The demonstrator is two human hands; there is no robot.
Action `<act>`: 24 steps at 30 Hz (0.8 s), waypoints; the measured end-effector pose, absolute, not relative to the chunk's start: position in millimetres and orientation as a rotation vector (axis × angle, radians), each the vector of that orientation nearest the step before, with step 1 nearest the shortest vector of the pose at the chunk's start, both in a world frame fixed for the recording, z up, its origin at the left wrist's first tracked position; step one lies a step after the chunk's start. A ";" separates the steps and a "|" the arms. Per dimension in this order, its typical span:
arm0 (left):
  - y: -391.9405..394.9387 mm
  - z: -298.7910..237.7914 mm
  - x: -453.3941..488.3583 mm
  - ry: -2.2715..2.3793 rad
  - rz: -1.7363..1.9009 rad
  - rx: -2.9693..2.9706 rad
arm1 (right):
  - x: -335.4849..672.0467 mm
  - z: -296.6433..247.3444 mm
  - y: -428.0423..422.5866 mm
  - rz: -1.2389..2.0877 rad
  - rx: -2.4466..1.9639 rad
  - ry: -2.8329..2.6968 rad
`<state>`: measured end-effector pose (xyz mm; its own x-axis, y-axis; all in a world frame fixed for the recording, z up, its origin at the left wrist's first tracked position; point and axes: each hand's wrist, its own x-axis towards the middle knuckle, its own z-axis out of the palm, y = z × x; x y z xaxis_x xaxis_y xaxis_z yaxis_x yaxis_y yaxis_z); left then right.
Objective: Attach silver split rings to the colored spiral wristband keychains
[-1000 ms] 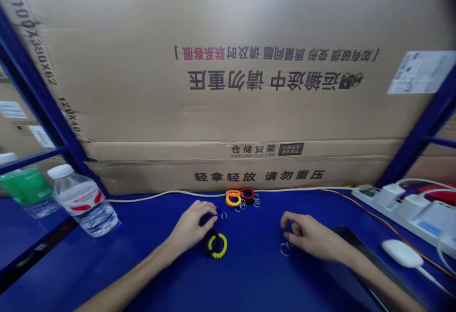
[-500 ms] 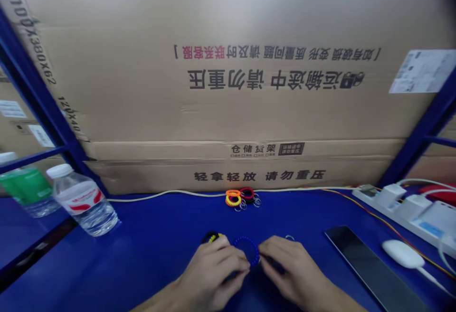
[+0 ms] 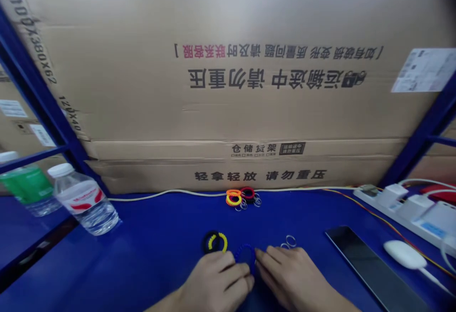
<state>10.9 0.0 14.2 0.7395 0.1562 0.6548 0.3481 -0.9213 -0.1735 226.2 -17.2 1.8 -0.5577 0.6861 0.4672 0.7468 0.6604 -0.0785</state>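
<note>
A blue spiral coil wristband (image 3: 245, 255) lies low on the blue tabletop (image 3: 149, 236), its lower part hidden behind my hands. My left hand (image 3: 217, 282) curls at its lower left, and my right hand (image 3: 288, 278) reaches in from the right, fingertips at its edge. I cannot tell whether either hand grips it. Just above my left hand sit a black coil and a yellow coil (image 3: 215, 242) together. Loose metal key rings (image 3: 288, 241) lie above my right hand. A small pile of orange, yellow, red and black coils (image 3: 241, 198) sits farther back.
A large cardboard box (image 3: 228, 89) stands behind the table, with a pale cable (image 3: 167, 192) along its foot. A water bottle (image 3: 83, 200) and a green bottle (image 3: 28, 186) stand left. A dark tablet (image 3: 370, 267), white mouse (image 3: 402, 253) and power strip (image 3: 402, 207) lie right.
My hands have come together at the lower middle from their separate places. The blue coil has moved from my left hand's fingers to lie between both hands, and the key rings are uncovered.
</note>
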 end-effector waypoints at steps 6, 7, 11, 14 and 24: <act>-5.9 12.2 13.1 -0.268 -1.003 -2.549 | 229.2 10.0 -18.6 -0.152 -1.121 -2.443; -5.9 12.2 12.3 -0.252 -1.004 -2.551 | 229.2 10.9 -17.5 0.017 -1.185 -2.360; -6.4 8.5 8.3 -0.177 -0.943 -2.604 | 229.3 10.3 -6.2 1.093 -1.428 -1.728; -7.5 7.0 5.0 -0.135 -0.924 -2.712 | 237.9 11.3 3.8 1.448 -1.413 -1.368; 28.8 19.2 -43.1 -0.970 -1.083 -2.897 | 282.3 20.8 -6.2 1.379 -1.875 -2.095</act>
<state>-43.1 28.8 19.2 0.5986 0.5670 0.5659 0.5006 -0.8163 0.2883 282.3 -6.2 20.8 -0.2831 0.8055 -0.5207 0.7968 -0.1047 -0.5951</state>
